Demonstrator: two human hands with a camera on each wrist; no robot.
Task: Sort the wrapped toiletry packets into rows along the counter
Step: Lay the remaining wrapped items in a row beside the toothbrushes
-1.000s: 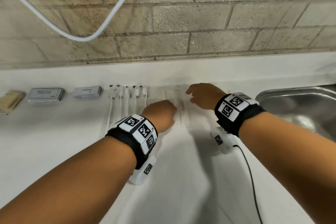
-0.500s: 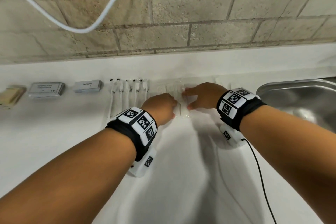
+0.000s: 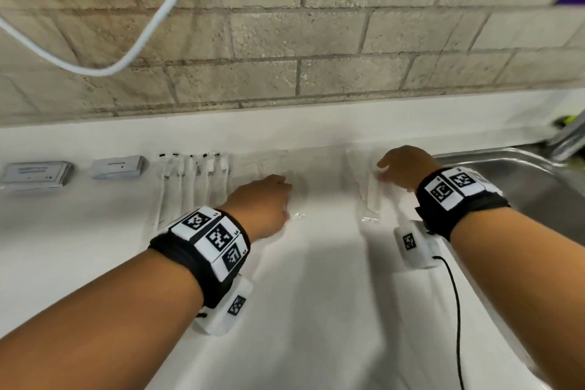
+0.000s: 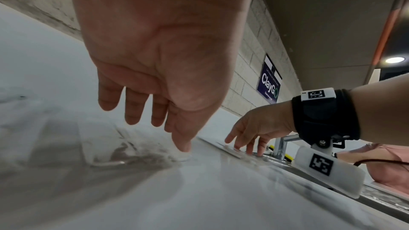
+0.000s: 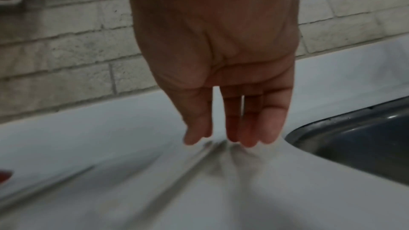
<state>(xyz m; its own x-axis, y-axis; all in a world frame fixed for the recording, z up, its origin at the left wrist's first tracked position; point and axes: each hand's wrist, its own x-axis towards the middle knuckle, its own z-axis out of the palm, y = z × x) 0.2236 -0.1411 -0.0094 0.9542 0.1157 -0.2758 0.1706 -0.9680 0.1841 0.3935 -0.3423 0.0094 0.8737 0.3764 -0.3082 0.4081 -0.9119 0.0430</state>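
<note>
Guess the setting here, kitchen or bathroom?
Likely a shared pantry or utility kitchen, not certain. A steel sink is set into a white counter against a bare block wall, and a blue sign on that wall reads ClayGo.

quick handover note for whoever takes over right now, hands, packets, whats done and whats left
Left hand: open, fingertips on a clear packet mid-counter.
Right hand: open, straight fingers pressing the clear wrapped packets beside the sink.
Done: two grey boxed packets at far left, then a row of wrapped white sticks.
Left: line up the clear packets under both hands into their row.
</note>
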